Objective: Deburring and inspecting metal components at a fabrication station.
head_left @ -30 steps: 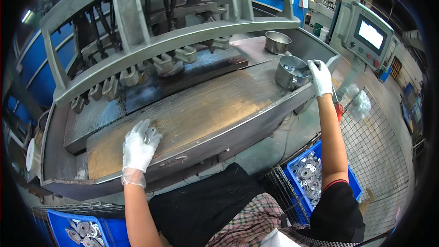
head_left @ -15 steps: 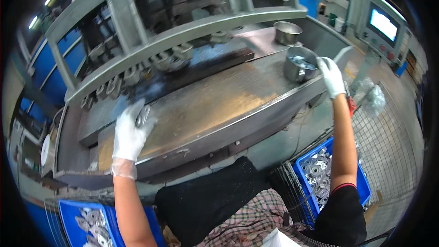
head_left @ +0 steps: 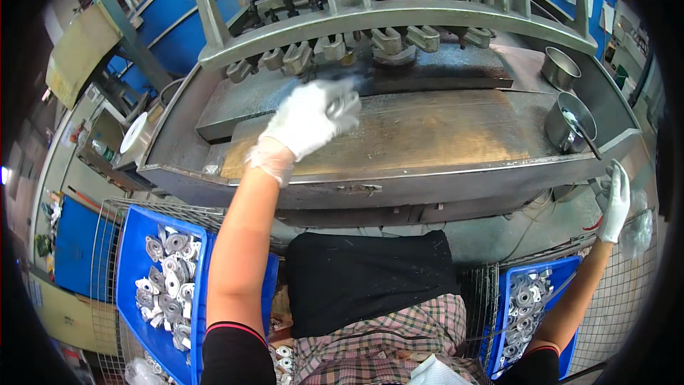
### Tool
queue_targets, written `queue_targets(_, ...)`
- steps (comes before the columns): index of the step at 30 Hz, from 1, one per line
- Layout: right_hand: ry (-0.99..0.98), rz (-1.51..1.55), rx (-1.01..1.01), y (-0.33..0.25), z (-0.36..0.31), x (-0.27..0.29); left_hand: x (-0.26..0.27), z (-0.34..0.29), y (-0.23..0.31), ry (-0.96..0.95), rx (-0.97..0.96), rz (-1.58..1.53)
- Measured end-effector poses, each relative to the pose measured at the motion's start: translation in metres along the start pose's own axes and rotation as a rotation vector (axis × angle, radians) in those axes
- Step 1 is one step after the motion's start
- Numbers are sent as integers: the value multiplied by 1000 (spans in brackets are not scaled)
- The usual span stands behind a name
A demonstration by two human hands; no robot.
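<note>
My gloved left hand (head_left: 306, 121) is closed around a small grey metal part (head_left: 342, 104), held above the brown work surface (head_left: 427, 128) and in front of the press. Much of the part is hidden by my fingers. At the right, my gloved right hand (head_left: 617, 203) has its fingers stretched upward, with the thumb side in shadow; I see nothing plainly held. Just above it is the end of a dark handle (head_left: 588, 140), which leans out of a metal pot (head_left: 557, 125) on the bench corner.
A press frame (head_left: 399, 18) with a row of metal clamps spans the back. Another metal pot (head_left: 561, 65) stands behind the first. Blue bins of metal parts sit at left (head_left: 132, 257) and right (head_left: 572, 271), in wire baskets. A black cloth (head_left: 367, 278) covers my lap.
My view has turned to the right. My left hand has moved inward with the metal part. My right hand has dropped away from the pot, where the dark handle now shows.
</note>
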State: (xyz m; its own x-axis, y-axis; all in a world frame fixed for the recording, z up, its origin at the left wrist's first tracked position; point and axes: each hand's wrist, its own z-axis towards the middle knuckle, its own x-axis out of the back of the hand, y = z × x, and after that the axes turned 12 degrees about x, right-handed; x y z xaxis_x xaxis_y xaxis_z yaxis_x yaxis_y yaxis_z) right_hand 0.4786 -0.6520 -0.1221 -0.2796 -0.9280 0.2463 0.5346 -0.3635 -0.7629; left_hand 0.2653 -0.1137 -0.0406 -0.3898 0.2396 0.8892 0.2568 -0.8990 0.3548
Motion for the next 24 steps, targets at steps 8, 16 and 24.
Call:
queue_targets(8,100,-14,94,44,-8,45,-60,-21,-43,53,-70,173)
queue_targets(16,173,-154,127,92,-18,102,3,1,4,141,-30,-151)
queue_targets(24,191,-519,122,105,-36,115,-63,-12,-40,-145,103,-8)
